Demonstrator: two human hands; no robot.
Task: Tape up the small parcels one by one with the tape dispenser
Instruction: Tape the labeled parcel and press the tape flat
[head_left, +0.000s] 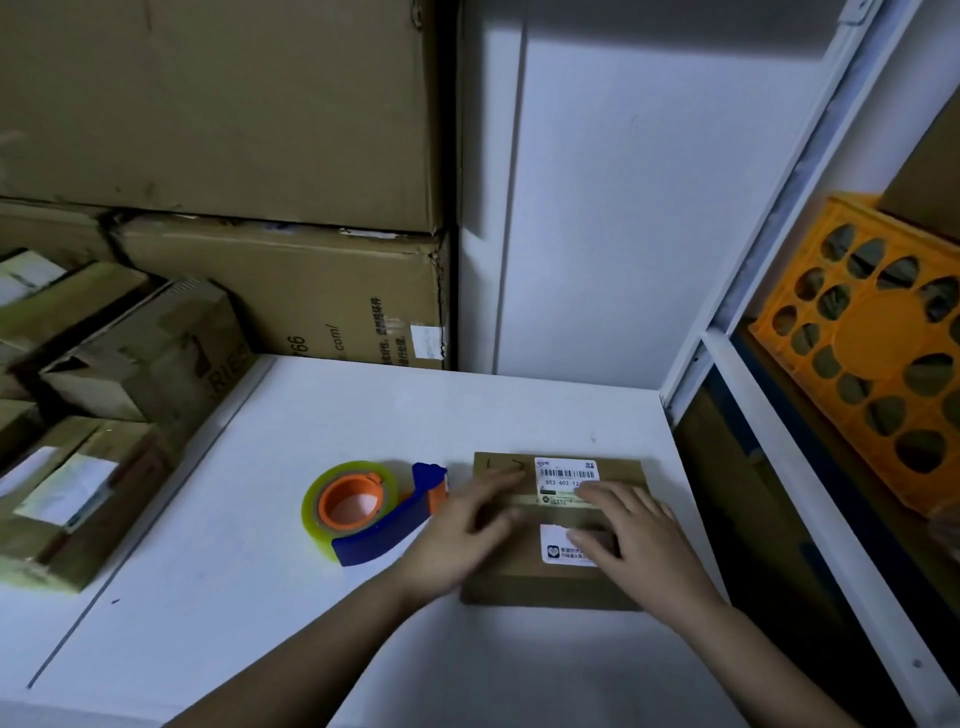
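On the white counter (311, 519), a small parcel (553, 582) lies flat, the tape dispenser (374, 512) just beside it at left. Likely light, stiff cardboard, best held by its edges. Left hand (465, 535) and right hand (631, 540) press flat-fingered on top, gripping nothing.

White table (291, 519) carrying three things. Tape dispenser (371, 512) lying on its side, centre, blue handle pointing near. Parcel (556, 582) sitting flat just right of it, labels up. Taped boxes (83, 488) piling at left edge, partly overhanging table.
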